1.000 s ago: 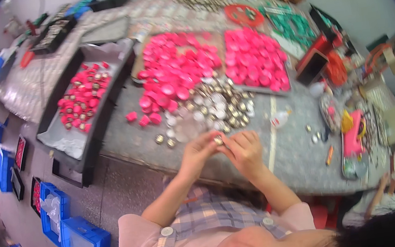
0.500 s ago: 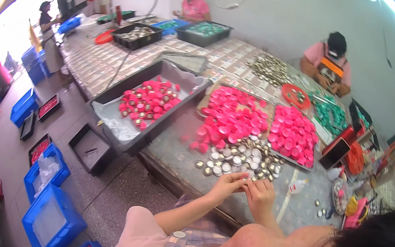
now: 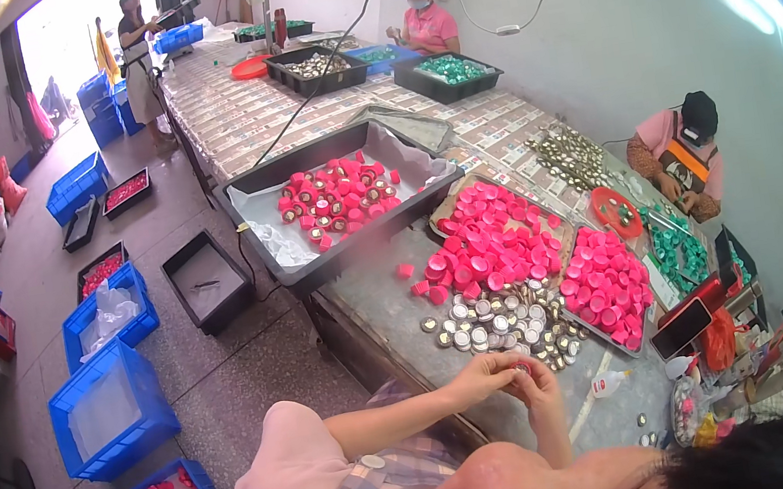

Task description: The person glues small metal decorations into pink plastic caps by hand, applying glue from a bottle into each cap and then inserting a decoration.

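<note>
Down on my left, a blue crate (image 3: 140,445) sits on the floor (image 3: 231,382); to my right, a phone (image 3: 682,328), and there's a black-capped co-worker (image 3: 682,156) beyond!

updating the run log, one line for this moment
left hand: holding small pink piece | right hand: same piece | ahead: pink caps, silvery discs

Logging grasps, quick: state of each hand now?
Left hand: closed, fingertips on a small pink cap.
Right hand: closed on the same cap; exact grip partly hidden.
</note>
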A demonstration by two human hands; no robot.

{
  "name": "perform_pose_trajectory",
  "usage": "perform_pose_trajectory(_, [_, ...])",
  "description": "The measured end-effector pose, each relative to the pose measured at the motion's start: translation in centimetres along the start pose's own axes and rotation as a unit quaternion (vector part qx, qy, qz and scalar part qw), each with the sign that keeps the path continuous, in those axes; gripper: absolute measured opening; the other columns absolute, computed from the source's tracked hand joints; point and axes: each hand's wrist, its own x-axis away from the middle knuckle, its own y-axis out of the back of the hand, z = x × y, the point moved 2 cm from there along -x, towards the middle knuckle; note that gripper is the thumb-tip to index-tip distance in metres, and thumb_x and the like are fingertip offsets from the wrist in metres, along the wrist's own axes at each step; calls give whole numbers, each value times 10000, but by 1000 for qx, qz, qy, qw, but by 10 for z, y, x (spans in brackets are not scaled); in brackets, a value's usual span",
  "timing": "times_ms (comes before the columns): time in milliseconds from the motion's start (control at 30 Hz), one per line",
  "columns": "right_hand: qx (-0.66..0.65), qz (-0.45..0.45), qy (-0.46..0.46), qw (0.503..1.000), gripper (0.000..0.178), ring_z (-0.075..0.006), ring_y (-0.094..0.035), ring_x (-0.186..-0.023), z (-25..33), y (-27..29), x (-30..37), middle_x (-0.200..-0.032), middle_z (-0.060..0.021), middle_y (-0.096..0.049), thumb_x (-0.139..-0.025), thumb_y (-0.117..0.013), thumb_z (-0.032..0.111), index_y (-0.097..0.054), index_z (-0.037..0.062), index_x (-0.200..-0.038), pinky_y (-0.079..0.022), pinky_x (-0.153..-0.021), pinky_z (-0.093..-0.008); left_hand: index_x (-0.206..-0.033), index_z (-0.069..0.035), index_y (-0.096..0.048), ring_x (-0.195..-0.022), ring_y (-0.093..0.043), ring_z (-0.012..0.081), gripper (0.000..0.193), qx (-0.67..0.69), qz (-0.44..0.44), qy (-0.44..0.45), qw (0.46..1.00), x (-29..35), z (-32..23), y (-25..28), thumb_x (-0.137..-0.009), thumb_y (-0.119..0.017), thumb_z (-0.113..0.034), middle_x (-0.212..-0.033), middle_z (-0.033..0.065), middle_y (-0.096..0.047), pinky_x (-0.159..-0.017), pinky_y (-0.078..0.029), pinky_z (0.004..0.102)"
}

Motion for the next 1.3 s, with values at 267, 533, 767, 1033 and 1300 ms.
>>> perform_pose_trajectory(267, [52, 33, -16, 998, 239, -147, -556, -863, -7, 10, 4, -937, -81, -590, -774, -582, 76, -563, -27, -989, -433, -780, -258, -1148, 0, -493, -927, -524, 94, 309, 33, 13, 60, 998, 4, 5, -9, -852, -471, -88, -1058, 42, -548, -832, -422, 243])
perform_pose_trajectory(533, [131, 61, -10, 989, 300, -130, -529, -918, -10, 2, 5, -983, -61, -563, -801, -561, 59, -500, -9, -1087, -410, -811, -246, -1148, -10, -493, -920, -538, 93, 322, 111, 19, 72, 991, 9, 0, -1, -843, -515, -109, -1050, 43, -556, -814, -434, 240])
perform_pose_trajectory(767, [134, 12, 28, 990, 306, -134, -520, -951, -21, -2, -4, -1031, -72, -544, -822, -526, 36, -473, -18, -1118, -406, -828, -247, -1123, 6, -509, -940, -526, 104, 299, 45, -39, 31, 998, -5, 8, 6, -839, -517, -89, -1027, 43, -564, -841, -408, 236])
perform_pose_trajectory(1033, [103, -39, 14, 994, 419, -151, -543, -930, -24, 15, -4, -1033, -107, -558, -806, -535, 11, -416, 45, -1207, -434, -805, -263, -1074, -32, -528, -687, -559, 89, 271, -118, -244, -47, 961, -23, -69, 72, -824, -538, -137, -808, 34, -598, -647, -449, 235])
perform_pose_trajectory(1300, [297, -33, 40, 954, 238, -105, -571, -802, -16, 1, 2, -883, -62, -617, -808, -556, 54, -556, 25, -1045, -442, -714, -227, -1076, -8, -524, -790, -555, 166, 366, -689, -458, -328, 456, -27, -166, 160, -760, -627, -163, -982, 112, -575, -679, -438, 269])
